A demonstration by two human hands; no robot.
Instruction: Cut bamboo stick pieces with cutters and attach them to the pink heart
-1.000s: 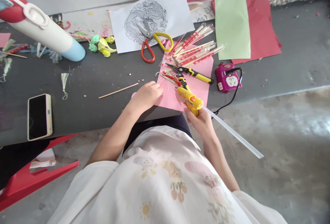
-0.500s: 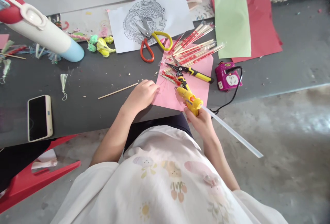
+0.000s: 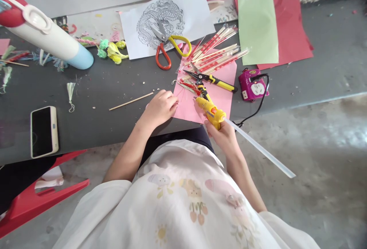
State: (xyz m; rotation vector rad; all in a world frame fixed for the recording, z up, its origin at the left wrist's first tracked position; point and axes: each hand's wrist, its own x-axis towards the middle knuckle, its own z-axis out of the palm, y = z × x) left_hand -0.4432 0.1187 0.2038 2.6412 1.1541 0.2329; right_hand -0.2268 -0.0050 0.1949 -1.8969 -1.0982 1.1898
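My right hand [image 3: 220, 131] grips a yellow glue gun [image 3: 210, 110], a long clear glue stick [image 3: 259, 147] sticking out of its back. The gun's nozzle lies over pink paper [image 3: 187, 111], beside black-and-yellow pliers [image 3: 219, 82]. My left hand [image 3: 163, 105] rests at the paper's left edge with its fingers curled together; a bit of pink shows beside it, and what the fingers hold is hidden. Left of that hand lies a thin wooden stick [image 3: 131, 101]. Wrapped sticks with red labels [image 3: 212, 57] spread over the top of the paper.
Scissors [image 3: 163, 38] lie on a dragon print [image 3: 137, 23]. A magenta power socket [image 3: 252, 86] with a black cord stands right of the paper. Green paper [image 3: 258, 27] overlaps red paper [image 3: 295, 31]. At left are a bottle [image 3: 54, 36], a phone [image 3: 44, 131] and a tassel [image 3: 71, 96].
My left hand has shifted slightly, its fingers more curled, and a bit of pink now shows at its left. The glue gun has hardly moved.
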